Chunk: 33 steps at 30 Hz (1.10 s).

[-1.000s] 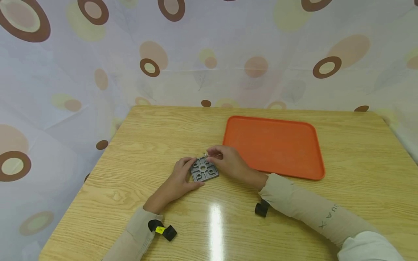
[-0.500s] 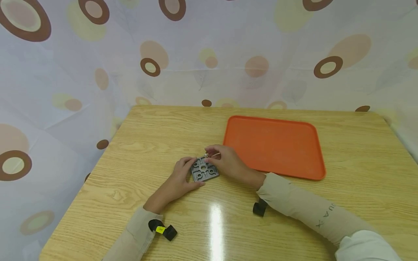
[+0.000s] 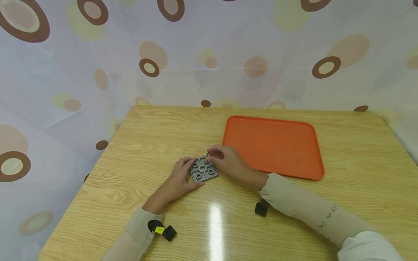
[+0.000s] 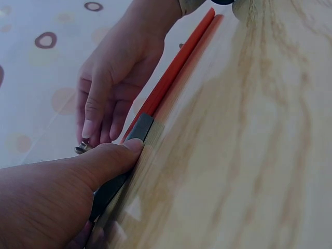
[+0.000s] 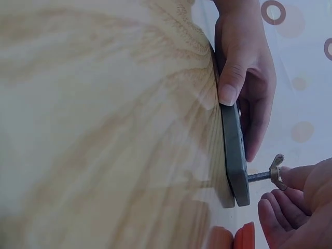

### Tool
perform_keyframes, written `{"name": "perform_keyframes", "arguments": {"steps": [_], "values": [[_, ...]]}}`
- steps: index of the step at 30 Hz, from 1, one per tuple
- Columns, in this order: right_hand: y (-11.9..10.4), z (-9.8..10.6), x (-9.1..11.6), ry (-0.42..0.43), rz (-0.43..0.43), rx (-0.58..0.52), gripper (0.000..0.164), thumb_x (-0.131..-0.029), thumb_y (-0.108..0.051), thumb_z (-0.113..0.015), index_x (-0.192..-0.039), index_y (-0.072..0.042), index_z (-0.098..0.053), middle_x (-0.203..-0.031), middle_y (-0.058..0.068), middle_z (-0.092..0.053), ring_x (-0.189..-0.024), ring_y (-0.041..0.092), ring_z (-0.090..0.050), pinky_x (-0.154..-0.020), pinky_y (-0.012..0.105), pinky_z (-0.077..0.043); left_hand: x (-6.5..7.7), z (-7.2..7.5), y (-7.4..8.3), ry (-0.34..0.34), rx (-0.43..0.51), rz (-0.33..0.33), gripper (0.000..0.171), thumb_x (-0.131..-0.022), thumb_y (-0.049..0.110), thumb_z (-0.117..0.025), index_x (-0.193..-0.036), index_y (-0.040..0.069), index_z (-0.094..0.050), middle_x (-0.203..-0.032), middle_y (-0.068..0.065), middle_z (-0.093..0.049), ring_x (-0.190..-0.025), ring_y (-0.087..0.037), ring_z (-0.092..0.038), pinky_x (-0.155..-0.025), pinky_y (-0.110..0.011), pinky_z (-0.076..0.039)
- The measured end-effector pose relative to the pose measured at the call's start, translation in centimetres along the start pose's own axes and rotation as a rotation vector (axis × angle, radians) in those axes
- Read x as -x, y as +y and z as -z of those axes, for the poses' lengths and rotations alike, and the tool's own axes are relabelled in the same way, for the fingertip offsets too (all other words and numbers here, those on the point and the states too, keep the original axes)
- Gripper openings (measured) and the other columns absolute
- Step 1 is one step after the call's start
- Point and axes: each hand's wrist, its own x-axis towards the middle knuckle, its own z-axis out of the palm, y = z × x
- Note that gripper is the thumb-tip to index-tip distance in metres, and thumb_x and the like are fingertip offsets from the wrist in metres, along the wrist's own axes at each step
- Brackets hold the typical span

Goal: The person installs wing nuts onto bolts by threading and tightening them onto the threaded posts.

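Note:
A square grey metal plate with round holes and raised ribs lies on the wooden table. My left hand grips it by opposite edges, thumb at the near side and fingers at the far left corner. From its far corner a threaded bolt sticks up, carrying a wing nut near its tip. My right hand has its thumb and forefinger at the wing nut, one fingertip touching a wing in the right wrist view. Its other fingers are curled below. In the left wrist view the wing nut shows just under the right fingertips.
An orange-red tray lies flat to the right of the plate, beyond the right forearm. A patterned curtain hangs behind the table. Black straps with small camera blocks sit on both wrists.
My right fingers have shifted slightly in and back out around the wing nut, whose wings show at a different angle. The left hand and the plate stay in place.

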Motion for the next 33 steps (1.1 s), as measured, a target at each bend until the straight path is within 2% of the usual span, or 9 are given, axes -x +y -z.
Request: {"name": "perform_keyframes", "arguments": {"steps": [17,33], "values": [[0.25,0.28,0.20,0.026,0.033,0.024,0.014,-0.092,-0.016,-0.059,-0.099,-0.008,-0.067,-0.095,0.000,-0.066,-0.086,0.010,-0.061,-0.077,0.027,-0.049,0.02,-0.02,-0.05,-0.010,-0.001,0.024,0.086,-0.080,0.047,-0.069,-0.145,0.007,-0.030,-0.139,-0.008,-0.028,-0.123,-0.021,-0.029,-0.101,-0.041,-0.032],[0.22,0.20,0.33,0.002,0.051,0.032,0.012,-0.090,-0.016,-0.063,-0.096,-0.007,-0.069,-0.089,0.002,-0.068,-0.078,0.008,-0.061,-0.069,0.027,-0.050,-0.02,0.02,0.07,-0.009,-0.007,0.010,0.085,-0.080,0.046,-0.069,-0.145,0.006,-0.030,-0.139,-0.009,-0.029,-0.123,-0.022,-0.030,-0.100,-0.041,-0.032]]}}
